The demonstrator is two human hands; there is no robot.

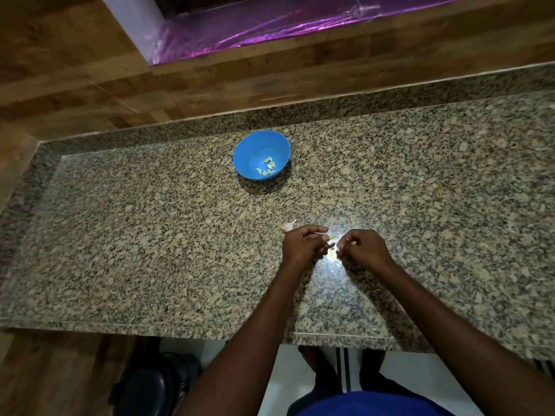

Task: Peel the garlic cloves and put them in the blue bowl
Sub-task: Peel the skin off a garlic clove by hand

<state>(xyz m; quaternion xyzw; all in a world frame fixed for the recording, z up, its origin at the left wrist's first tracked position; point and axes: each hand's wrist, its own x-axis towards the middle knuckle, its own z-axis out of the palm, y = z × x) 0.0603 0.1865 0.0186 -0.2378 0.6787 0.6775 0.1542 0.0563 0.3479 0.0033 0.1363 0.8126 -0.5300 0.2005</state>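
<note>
I've got my left hand and right hand close together near the counter's front edge, fingers curled, pinching one garlic clove between them to strip its skin. The blue bowl sits toward the back edge, peeled cloves inside.

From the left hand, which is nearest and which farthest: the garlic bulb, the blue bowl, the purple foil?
1. Garlic bulb: on the counter, just past the left hand, touching or nearly so.
2. Blue bowl: farther back on the counter, a little leftward, peeled cloves inside.
3. Purple foil: farthest, up beyond the wooden wall.
</note>
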